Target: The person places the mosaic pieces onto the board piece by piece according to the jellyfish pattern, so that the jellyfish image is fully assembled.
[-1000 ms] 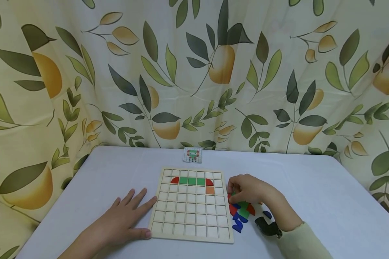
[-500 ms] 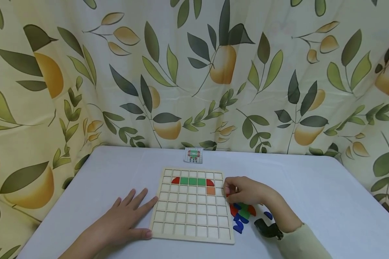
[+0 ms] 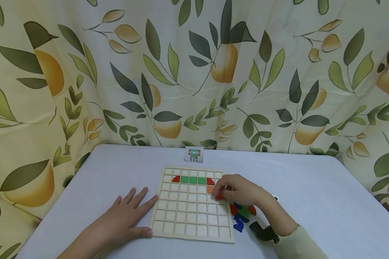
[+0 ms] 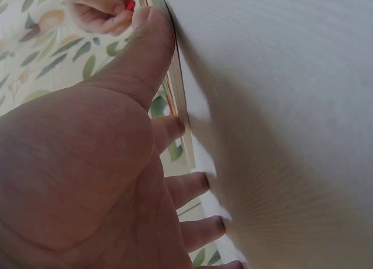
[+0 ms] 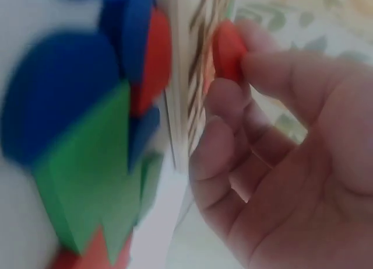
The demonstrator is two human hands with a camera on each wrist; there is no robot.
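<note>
A wooden grid board [image 3: 181, 217] lies on the white table. One row holds green squares [image 3: 193, 180] with a red rounded piece [image 3: 176, 178] at the left end and a similar red piece [image 3: 210, 181] at the right. Under the right one sits an orange square [image 3: 210, 189]. My right hand [image 3: 241, 189] pinches a red piece with a curved edge [image 5: 230, 50] between thumb and fingertips, over the board's right side just below the orange square. My left hand [image 3: 126, 216] lies with fingers spread; its thumb [image 4: 152, 32] and index finger touch the board's left edge.
Loose blue, green and red pieces [image 3: 244, 212] lie heaped right of the board, beneath the right forearm. A small card [image 3: 193, 154] with a coloured grid figure lies behind the board. A leaf-patterned curtain [image 3: 194, 72] hangs behind the table.
My right hand has moved left from the heap of pieces onto the board, carrying the red piece in its fingertips. The left hand has stayed at the board's edge.
</note>
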